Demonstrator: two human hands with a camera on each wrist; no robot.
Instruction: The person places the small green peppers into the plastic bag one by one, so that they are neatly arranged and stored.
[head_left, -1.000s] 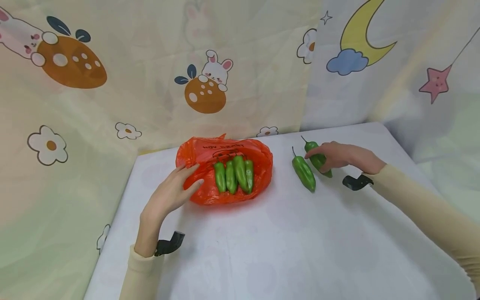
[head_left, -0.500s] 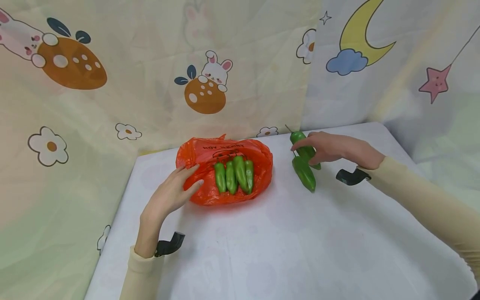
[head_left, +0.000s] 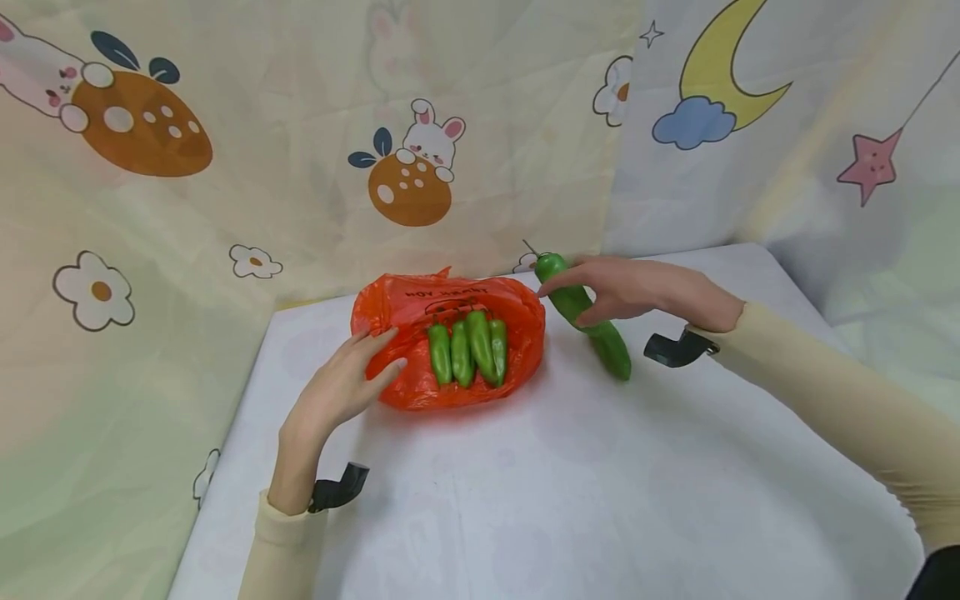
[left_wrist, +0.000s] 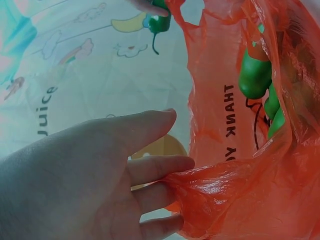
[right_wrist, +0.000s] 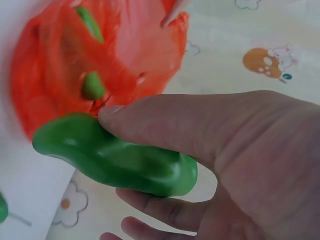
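Note:
My right hand [head_left: 637, 287] pinches a long green pepper [head_left: 567, 304] between thumb and fingers, at the right side of a red plastic bag [head_left: 390, 304]. In the right wrist view the thumb lies along one side of this pepper [right_wrist: 135, 162], with fingers on the other. Several green peppers [head_left: 482, 346] rest side by side in the bag's mouth. One more green pepper [head_left: 613, 354] lies on the table, its upper part hidden by the held one. My left hand [head_left: 337, 387] touches the bag's left edge with nearly straight fingers, thumb apart, as the left wrist view shows at the bag's film [left_wrist: 215, 200].
A white-covered table [head_left: 510, 500] carries everything. Behind it hangs a printed cloth [head_left: 300, 200] with rabbits, flowers and a moon, close along the table's back edge. Each wrist wears a black strap mount, such as the left mount [head_left: 341, 487].
My right hand has moved left with the held pepper, from beside the other loose pepper, passing over it, to the bag's right edge. The left hand and bag stay in place.

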